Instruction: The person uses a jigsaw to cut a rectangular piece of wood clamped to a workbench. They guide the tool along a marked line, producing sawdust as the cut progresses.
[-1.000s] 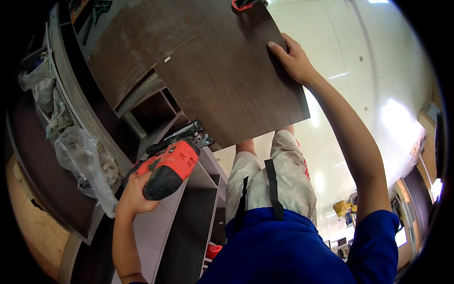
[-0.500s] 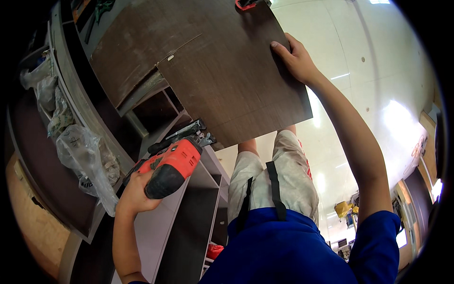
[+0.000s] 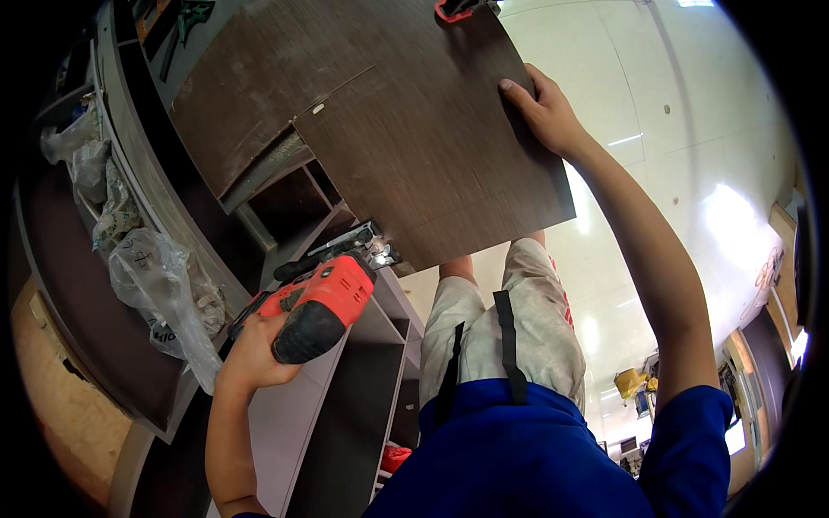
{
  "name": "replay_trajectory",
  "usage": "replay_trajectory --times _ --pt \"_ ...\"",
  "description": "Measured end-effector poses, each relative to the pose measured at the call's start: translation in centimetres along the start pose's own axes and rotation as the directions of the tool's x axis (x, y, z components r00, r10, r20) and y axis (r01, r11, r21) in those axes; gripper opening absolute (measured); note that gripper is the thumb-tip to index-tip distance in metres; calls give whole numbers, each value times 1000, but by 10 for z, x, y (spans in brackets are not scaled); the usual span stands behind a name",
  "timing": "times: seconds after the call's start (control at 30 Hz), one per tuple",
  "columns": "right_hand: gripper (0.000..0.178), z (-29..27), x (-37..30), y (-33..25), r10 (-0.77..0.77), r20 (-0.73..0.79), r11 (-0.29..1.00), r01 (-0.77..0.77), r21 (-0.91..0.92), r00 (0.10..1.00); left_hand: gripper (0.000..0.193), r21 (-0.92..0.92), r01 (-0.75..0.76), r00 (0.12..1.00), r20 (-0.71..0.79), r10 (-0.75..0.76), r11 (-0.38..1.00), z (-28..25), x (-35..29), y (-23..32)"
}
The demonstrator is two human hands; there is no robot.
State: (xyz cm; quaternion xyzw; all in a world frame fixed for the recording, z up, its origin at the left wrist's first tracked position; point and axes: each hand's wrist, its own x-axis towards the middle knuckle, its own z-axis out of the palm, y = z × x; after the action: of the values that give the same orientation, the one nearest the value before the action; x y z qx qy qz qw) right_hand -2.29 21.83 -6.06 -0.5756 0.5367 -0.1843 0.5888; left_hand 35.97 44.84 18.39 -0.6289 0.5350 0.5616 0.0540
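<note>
Wrapped round the grip of a red and black cordless jigsaw [image 3: 335,292] is my left hand [image 3: 259,352]. The jigsaw's metal shoe meets the near left edge of a dark brown wood-grain board [image 3: 432,164], and a small light shines by its blade area; the blade itself is hidden. My right hand [image 3: 544,110] grips the board's right edge, thumb on top and fingers underneath. A rectangular notch opens in the board's left side, with a thin cut line running on from its corner. A small pale chip [image 3: 319,109] lies on the board near that corner.
A red and black clamp [image 3: 458,9] sits at the board's far edge. Below the board stands a shelf cabinet [image 3: 345,432]. Crumpled clear plastic bags [image 3: 155,285] lie on the left, and a green-handled tool [image 3: 192,15] lies at the far left. Glossy pale floor extends to the right.
The light by the jigsaw's blade area now shows bright. The jigsaw and board appear slightly farther right in the picture, as the whole view has shifted a little. Both hands keep their holds.
</note>
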Motion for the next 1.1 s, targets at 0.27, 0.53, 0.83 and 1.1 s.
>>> replay_trajectory --times 0.27,0.53,0.83,1.1 --pt "47 -1 -1 -1 -16 23 999 15 37 1000 20 -21 -18 1000 -14 18 1000 2 1 -4" --pt "47 -1 0 0 -14 23 1000 13 28 1000 21 -29 -15 1000 -15 15 999 2 0 -4" --pt "46 -1 -1 0 -15 25 998 14 55 1000 21 -6 -66 997 -31 65 998 2 2 -6" --pt "41 2 -4 -6 -11 10 998 10 70 1000 24 7 3 1000 25 -3 1000 0 -2 -9"
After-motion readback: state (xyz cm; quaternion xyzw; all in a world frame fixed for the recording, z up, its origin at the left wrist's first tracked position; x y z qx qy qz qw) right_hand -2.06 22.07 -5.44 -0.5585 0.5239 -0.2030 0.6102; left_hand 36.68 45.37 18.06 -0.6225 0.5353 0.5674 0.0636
